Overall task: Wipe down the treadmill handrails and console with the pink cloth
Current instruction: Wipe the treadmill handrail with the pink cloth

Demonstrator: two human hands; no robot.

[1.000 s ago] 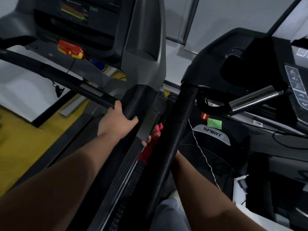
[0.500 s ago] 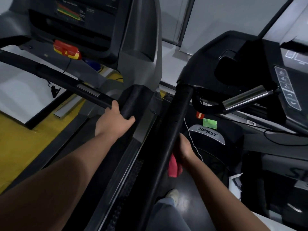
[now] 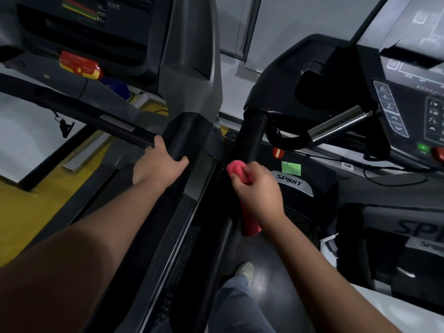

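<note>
Near the centre of the frame, the pink cloth (image 3: 236, 169) is held bunched in the right hand (image 3: 260, 192), whose fingers (image 3: 252, 173) are curled tightly round it. The bunched end is laid against the lower part of the black handrail (image 3: 251, 138) of the right-hand treadmill, and a loose tail of the cloth is seen hanging below the wrist. Left of centre, the left hand (image 3: 157, 165) is clamped on the padded handrail (image 3: 189, 138) of the left-hand treadmill, just where a dark crossbar (image 3: 72, 111) meets it. The thumb is laid across the top of the padding, and the other fingers are wrapped over the far side, mostly hidden. The forearms are stretched in from the bottom edge.

At the upper left, the console (image 3: 84, 22) of the left-hand treadmill is shown with a coloured chart on its screen, and a red and yellow safety key (image 3: 80, 66) is fixed beneath it. At the upper right, a second console (image 3: 406, 109) with number and arrow keys is seen, with a chrome grip bar (image 3: 341, 126) jutting from it toward the centre. A green sticker (image 3: 291, 168) and a badge (image 3: 292, 183) reading SPIRIT are placed just right of the right hand. At the left edge, yellow floor (image 3: 28, 212) is visible, and at bottom centre a shoe (image 3: 245, 270) is seen on dark floor.
</note>
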